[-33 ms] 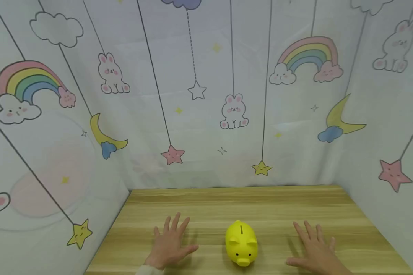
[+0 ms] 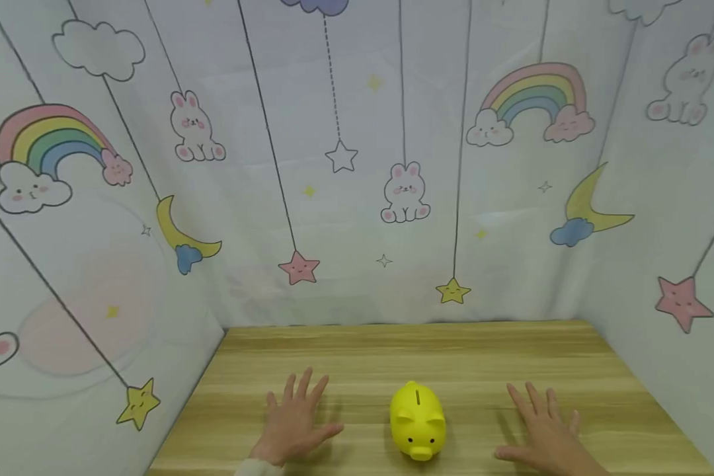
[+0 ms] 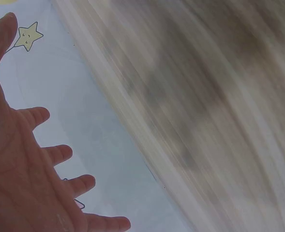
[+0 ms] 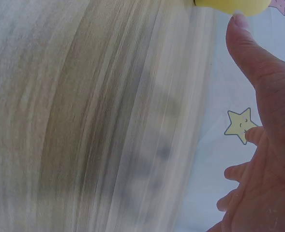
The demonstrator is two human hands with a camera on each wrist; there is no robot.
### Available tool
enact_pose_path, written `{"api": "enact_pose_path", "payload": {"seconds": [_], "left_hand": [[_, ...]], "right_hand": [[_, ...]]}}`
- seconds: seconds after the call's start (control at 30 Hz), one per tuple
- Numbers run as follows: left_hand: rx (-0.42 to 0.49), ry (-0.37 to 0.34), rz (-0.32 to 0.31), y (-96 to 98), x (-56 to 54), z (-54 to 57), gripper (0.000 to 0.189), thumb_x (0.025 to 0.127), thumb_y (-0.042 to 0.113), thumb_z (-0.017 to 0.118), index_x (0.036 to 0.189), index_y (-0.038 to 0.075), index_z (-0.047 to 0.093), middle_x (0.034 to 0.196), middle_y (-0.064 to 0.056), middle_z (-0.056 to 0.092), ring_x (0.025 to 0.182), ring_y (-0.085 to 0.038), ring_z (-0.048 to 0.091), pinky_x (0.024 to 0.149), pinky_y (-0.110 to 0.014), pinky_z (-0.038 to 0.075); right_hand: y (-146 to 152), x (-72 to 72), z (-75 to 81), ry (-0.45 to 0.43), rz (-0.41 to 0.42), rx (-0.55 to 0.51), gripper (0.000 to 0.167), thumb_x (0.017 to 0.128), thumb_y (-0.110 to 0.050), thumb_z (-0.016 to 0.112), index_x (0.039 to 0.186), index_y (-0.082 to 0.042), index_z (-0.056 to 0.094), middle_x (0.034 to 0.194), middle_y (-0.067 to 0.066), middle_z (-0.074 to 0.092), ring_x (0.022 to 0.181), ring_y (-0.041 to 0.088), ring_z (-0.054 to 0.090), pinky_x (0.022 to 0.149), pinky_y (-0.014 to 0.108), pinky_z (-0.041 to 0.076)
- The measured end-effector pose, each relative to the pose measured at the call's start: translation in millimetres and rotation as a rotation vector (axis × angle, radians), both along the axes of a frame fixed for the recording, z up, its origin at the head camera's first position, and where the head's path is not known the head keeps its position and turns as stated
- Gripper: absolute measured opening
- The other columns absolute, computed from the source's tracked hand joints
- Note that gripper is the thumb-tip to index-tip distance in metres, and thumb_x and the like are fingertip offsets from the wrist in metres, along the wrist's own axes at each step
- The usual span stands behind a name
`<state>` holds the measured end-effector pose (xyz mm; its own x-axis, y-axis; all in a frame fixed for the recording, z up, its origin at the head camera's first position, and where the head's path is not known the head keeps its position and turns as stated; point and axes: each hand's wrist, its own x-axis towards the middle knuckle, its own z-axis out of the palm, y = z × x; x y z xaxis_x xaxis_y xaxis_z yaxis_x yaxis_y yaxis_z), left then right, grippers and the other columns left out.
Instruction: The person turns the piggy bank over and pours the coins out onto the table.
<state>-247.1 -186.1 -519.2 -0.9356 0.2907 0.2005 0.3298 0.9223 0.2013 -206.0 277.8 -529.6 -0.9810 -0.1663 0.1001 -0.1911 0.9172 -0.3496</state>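
A yellow piggy bank (image 2: pixel 418 423) stands upright on the wooden table (image 2: pixel 357 357), its snout facing me and its coin slot on top. To its left my left hand (image 2: pixel 297 423) is held palm down with fingers and thumb spread, holding nothing. On the other side, my right hand (image 2: pixel 544 430) is spread in the same way, thumb toward the piggy bank, a gap between them. Both hands cast shadows on the wood. In the right wrist view, the thumb (image 4: pixel 253 53) overlaps the yellow edge of the piggy bank (image 4: pixel 219 5). The left palm (image 3: pixel 21 169) shows bare in the left wrist view.
White cloth walls (image 2: pixel 357 291) printed with rainbows, rabbits, moons and stars enclose the table at the back, left and right. The table's back edge (image 2: pixel 404 324) meets the rear cloth.
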Motion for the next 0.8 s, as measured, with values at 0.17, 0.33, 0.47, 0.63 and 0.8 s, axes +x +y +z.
{"api": "enact_pose_path", "payload": {"seconds": [0.17, 0.33, 0.47, 0.63, 0.8], "left_hand": [[0.003, 0.024, -0.021, 5.0, 2.4, -5.8, 0.087, 0.083, 0.069, 0.063, 0.15, 0.017, 0.044, 0.155, -0.019, 0.032, 0.135, -0.054, 0.03, 0.087, -0.086, 0.023], [0.017, 0.053, -0.038, 8.5, 0.3, -9.7, 0.085, 0.084, 0.066, 0.065, 0.149, 0.016, 0.044, 0.154, -0.019, 0.033, 0.134, -0.054, 0.032, 0.086, -0.086, 0.023], [0.036, 0.021, -0.023, 8.9, -2.1, -8.1, 0.082, 0.085, 0.063, 0.066, 0.15, 0.018, 0.043, 0.154, -0.019, 0.033, 0.134, -0.052, 0.033, 0.087, -0.085, 0.023], [0.072, -0.049, -0.031, 14.3, -2.4, -2.4, 0.073, 0.092, 0.055, 0.063, 0.15, 0.015, 0.042, 0.153, -0.021, 0.034, 0.133, -0.051, 0.036, 0.089, -0.083, 0.026], [0.172, -0.082, -0.112, 25.4, -1.1, -2.8, 0.065, 0.097, 0.041, 0.064, 0.147, 0.007, 0.044, 0.148, -0.027, 0.037, 0.127, -0.052, 0.041, 0.087, -0.073, 0.04]], "right_hand": [[1, 7.0, -3.8, -0.007, -0.016, 0.002, 0.115, 0.068, -0.069, 0.077, 0.148, 0.0, 0.033, 0.146, 0.041, 0.023, 0.127, 0.072, 0.014, 0.081, 0.091, 0.005], [-4, 6.9, -3.6, 0.101, 0.017, 0.033, 0.116, 0.064, -0.071, 0.078, 0.149, -0.004, 0.033, 0.145, 0.038, 0.031, 0.126, 0.07, 0.025, 0.08, 0.09, 0.017], [-18, -2.2, 3.8, 0.157, 0.089, -0.011, 0.117, 0.061, -0.067, 0.083, 0.149, -0.007, 0.034, 0.143, 0.036, 0.037, 0.122, 0.068, 0.034, 0.076, 0.085, 0.031], [-38, -13.0, 5.1, 0.117, 0.197, -0.212, 0.12, 0.058, -0.054, 0.091, 0.15, -0.002, 0.035, 0.148, 0.034, 0.033, 0.129, 0.065, 0.029, 0.091, 0.08, 0.028], [-58, -15.8, -6.9, 0.054, 0.299, -0.395, 0.127, 0.056, -0.047, 0.094, 0.154, -0.001, 0.028, 0.155, 0.033, 0.022, 0.137, 0.057, 0.022, 0.1, 0.074, 0.025]]}}
